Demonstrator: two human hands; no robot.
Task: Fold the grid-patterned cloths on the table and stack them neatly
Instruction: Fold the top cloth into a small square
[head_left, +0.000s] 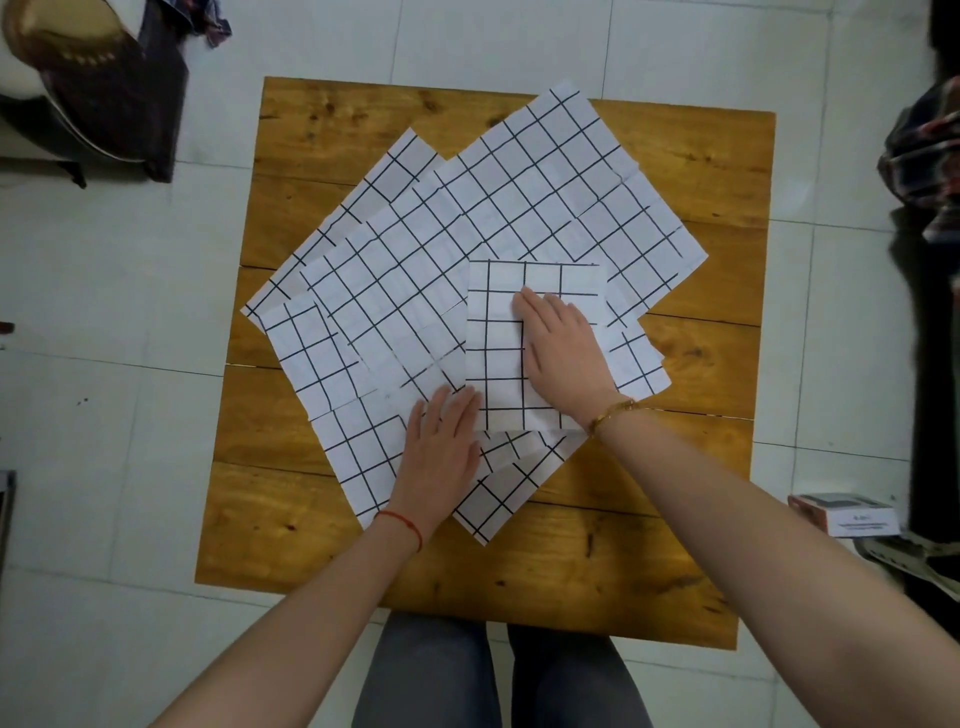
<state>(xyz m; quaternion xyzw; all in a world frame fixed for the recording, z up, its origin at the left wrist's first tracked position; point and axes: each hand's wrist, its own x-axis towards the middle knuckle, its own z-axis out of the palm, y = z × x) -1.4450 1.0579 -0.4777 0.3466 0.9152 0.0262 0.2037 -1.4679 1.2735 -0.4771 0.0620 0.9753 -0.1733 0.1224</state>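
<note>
From my feed I'm looking straight down at a square wooden table (701, 171) made of knotty, amber-stained planks, sitting on a floor (130, 291) of big pale glossy tiles with thin grout lines. Dark bag or cushion thing (114, 98) slumped at top left, some patterned fabric (924, 161) bunched on the right edge, and a small white box (844, 513) lower right. Light's soft and even.
</note>
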